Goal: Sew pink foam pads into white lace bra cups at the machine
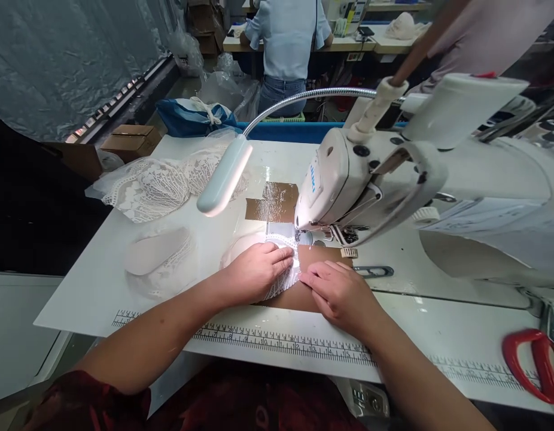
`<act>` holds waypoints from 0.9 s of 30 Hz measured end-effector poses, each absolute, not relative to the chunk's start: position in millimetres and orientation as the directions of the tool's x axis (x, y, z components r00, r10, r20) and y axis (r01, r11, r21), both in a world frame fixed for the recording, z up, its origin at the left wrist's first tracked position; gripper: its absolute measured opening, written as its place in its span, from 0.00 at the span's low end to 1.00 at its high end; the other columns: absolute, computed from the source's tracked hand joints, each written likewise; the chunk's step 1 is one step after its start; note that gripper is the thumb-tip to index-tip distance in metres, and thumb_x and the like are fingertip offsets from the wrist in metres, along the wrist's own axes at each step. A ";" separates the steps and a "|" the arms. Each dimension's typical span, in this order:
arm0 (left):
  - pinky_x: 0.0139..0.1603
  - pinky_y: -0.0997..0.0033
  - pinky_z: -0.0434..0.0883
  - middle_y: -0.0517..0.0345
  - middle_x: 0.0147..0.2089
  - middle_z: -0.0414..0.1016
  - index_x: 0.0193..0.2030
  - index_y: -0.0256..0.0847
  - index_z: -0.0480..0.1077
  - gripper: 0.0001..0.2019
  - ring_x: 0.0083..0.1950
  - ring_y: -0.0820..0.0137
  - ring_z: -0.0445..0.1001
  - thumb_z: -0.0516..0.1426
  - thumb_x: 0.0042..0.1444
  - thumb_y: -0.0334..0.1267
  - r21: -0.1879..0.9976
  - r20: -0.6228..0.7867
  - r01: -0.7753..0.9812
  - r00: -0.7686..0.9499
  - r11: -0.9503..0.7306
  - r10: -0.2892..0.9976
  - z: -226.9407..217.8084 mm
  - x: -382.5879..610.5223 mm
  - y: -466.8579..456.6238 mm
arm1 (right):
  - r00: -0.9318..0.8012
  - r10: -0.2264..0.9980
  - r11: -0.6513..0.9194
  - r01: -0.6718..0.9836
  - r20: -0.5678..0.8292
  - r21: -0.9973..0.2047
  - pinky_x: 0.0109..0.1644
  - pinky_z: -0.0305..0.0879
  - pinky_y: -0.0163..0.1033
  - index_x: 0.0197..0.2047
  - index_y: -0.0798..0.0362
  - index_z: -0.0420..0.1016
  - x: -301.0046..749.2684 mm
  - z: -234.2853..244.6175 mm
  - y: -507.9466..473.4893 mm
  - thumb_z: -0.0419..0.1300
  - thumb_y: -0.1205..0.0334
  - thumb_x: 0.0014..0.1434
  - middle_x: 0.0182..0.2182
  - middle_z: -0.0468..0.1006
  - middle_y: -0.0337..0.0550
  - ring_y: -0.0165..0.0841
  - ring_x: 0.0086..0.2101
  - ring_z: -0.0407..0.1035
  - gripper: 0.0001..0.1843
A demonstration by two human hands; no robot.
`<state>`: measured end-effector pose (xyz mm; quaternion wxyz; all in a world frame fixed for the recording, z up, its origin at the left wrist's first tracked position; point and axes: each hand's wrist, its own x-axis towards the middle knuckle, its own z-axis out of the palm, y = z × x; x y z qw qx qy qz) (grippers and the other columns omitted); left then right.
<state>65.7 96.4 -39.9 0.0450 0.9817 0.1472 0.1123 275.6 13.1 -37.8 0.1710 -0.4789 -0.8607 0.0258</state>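
Note:
My left hand point(255, 270) lies flat, fingers together, on a white lace piece point(283, 282) in front of the sewing machine's needle point(297, 234). My right hand point(338, 291) rests flat beside it, fingers stretched out on the lace's edge and a brown card strip point(317, 255). Both hands press the fabric to the white table point(97, 281). The white sewing machine head point(344, 179) stands just behind the fingertips.
A gooseneck lamp point(225, 176) hangs over the table's middle. Lace pieces point(146, 185) lie at the far left, a padded cup point(158, 251) nearer. Thread snips point(373, 271) lie right of the needle, red-handled scissors point(535, 365) at the right edge. A ruler strip point(281, 342) runs along the front. A person sits behind.

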 end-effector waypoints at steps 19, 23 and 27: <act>0.51 0.60 0.65 0.45 0.63 0.62 0.60 0.31 0.64 0.24 0.52 0.60 0.66 0.50 0.55 0.28 0.088 0.105 0.264 0.956 -0.961 0.272 -38.0 73.5 132.7 | -0.361 0.906 0.398 0.904 0.221 -0.154 0.35 0.52 0.38 0.44 0.54 0.75 268.7 -41.5 25.5 0.50 0.74 0.58 0.33 0.73 0.45 0.35 0.34 0.62 0.16; 0.51 0.60 0.66 0.46 0.63 0.63 0.60 0.33 0.63 0.24 0.51 0.61 0.67 0.50 0.56 0.28 0.091 0.120 0.269 0.953 -0.959 0.279 -38.1 74.5 143.3 | -0.309 0.934 0.332 0.936 0.177 -0.117 0.32 0.49 0.38 0.45 0.53 0.75 264.9 -40.4 28.8 0.51 0.74 0.58 0.32 0.72 0.44 0.35 0.33 0.61 0.16; 0.51 0.59 0.67 0.46 0.60 0.66 0.58 0.36 0.66 0.22 0.52 0.61 0.66 0.50 0.57 0.27 0.128 0.174 0.260 0.944 -0.957 0.280 -35.0 72.8 140.7 | -0.281 0.942 0.305 0.945 0.186 -0.118 0.32 0.49 0.38 0.45 0.52 0.75 264.4 -40.0 29.0 0.50 0.74 0.57 0.32 0.71 0.44 0.35 0.33 0.61 0.18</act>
